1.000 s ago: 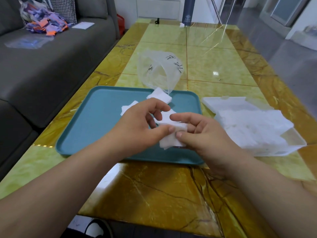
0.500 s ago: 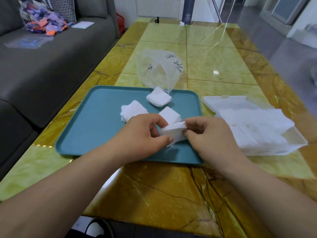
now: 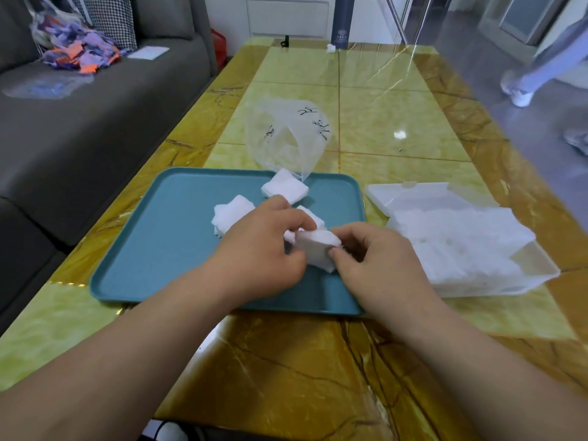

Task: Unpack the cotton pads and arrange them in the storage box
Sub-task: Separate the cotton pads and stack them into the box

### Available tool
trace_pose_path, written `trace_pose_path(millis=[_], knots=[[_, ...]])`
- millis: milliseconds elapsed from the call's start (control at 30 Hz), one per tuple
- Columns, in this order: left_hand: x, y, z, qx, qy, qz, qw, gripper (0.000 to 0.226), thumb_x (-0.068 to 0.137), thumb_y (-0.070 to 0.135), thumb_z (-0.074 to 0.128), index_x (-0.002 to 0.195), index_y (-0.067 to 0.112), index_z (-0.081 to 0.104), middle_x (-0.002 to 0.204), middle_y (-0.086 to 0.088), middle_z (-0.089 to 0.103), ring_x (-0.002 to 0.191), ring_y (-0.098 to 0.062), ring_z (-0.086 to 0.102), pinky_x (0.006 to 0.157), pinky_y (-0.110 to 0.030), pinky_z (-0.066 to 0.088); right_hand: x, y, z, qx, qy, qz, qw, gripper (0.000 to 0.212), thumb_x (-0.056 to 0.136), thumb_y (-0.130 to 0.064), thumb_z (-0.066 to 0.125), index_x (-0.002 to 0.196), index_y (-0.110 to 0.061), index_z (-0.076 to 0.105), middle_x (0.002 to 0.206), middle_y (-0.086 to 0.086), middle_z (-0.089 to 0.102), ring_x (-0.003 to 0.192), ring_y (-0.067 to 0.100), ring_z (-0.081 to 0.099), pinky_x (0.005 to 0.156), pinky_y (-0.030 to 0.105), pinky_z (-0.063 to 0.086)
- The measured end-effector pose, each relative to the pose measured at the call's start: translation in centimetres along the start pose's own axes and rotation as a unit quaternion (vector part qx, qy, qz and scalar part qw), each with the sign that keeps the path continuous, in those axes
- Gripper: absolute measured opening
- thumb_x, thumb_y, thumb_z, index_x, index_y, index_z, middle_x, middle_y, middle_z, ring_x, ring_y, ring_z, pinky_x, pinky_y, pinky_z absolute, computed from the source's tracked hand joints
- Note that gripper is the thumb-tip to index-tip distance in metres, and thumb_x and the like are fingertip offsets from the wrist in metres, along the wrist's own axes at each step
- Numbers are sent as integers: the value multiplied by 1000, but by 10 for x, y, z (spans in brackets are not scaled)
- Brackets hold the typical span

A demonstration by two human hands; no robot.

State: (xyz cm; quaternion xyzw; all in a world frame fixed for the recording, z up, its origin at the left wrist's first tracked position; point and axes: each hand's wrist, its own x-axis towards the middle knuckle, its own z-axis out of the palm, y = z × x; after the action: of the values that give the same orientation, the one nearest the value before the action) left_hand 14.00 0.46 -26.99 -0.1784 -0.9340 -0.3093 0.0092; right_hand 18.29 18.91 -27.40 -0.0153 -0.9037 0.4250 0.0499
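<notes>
My left hand (image 3: 267,249) and my right hand (image 3: 378,265) both pinch a small stack of white cotton pads (image 3: 316,249) over the right part of the teal tray (image 3: 152,249). Two more piles of cotton pads lie on the tray, one (image 3: 230,214) left of my left hand and one (image 3: 284,189) near the far rim. A further pad (image 3: 313,216) shows just behind my fingers. The clear plastic bag (image 3: 286,138) lies behind the tray, its mouth facing the tray. The open clear storage box (image 3: 461,249), holding white pads, stands right of the tray.
The box's lid (image 3: 410,195) lies open behind the box. A grey sofa (image 3: 79,122) runs along the left of the yellow marble table (image 3: 381,100), with colourful scraps (image 3: 79,52) on it. A dark cylinder (image 3: 342,20) stands at the table's far end. A person's legs (image 3: 534,71) are at the far right.
Both hands have lowered with the stack of pads and shifted it slightly right. The piles on the tray became visible as the hands dropped. A person walked into view at far right.
</notes>
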Motion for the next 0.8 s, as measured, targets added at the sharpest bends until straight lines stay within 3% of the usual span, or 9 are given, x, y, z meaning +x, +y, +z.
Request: trace_pose_path(millis=[100,200,333,400,467,567,667,733,800], knots=[[7,8,3,64,-19,-17,998,59,76,23,51,134,29,63,141,9,52,124,-21,50,103,-38,44,-2,-3,0,-23,-28,-6,999,17,90,-19,69,103,-29,74,90,-15,71,85,3,65,78,25,54],[13,10,9,86,-58,-29,994,52,85,14,52,134,25,64,148,7,50,130,-25,48,107,-44,42,-6,-6,-1,-29,-61,-6,998,14,85,-15,68,84,-28,71,78,-13,67,74,5,60,62,17,48],[13,4,10,54,-38,-38,997,35,88,18,51,111,22,76,135,9,61,124,-18,55,103,-40,47,-7,-6,-6,1,-65,11,998,10,77,-9,61,74,-19,61,62,-5,56,54,9,44,48,18,37],[12,1,8,35,-21,-45,998,17,91,25,60,88,23,77,117,10,67,110,-14,61,95,-37,50,-9,-6,-8,15,-63,17,998,9,75,-8,60,72,-16,60,61,-4,54,53,8,41,47,18,35],[9,-4,6,42,-11,-46,998,21,88,38,70,73,24,71,98,10,69,95,-12,64,87,-39,52,-9,-6,-7,30,-46,24,998,10,78,-8,59,73,-17,59,60,-4,54,52,8,43,48,17,37],[2,-10,-1,18,-3,-58,998,13,83,41,76,83,29,71,90,16,66,89,-4,62,86,-35,54,-7,-5,-4,46,-12,34,998,9,84,-11,59,80,-19,58,65,-4,57,55,6,47,52,17,39],[-4,-18,-7,6,-25,-80,997,39,82,44,79,117,32,65,98,19,63,89,-1,59,85,-29,52,-5,-3,1,32,9,29,999,7,91,-18,58,88,-24,57,72,-2,62,61,9,52,55,21,40],[-7,-21,-10,7,-48,-93,995,38,83,45,79,116,33,66,97,16,65,87,-4,60,84,-31,54,-4,-2,3,26,13,24,999,7,94,-21,57,90,-27,59,76,-2,66,64,10,57,60,28,45],[-10,-23,-11,-13,-62,-100,993,25,82,43,80,104,33,70,91,14,68,83,-4,64,81,-34,56,-3,-2,5,22,14,19,999,8,97,-22,57,92,-28,61,79,-4,68,67,10,59,61,28,45]])
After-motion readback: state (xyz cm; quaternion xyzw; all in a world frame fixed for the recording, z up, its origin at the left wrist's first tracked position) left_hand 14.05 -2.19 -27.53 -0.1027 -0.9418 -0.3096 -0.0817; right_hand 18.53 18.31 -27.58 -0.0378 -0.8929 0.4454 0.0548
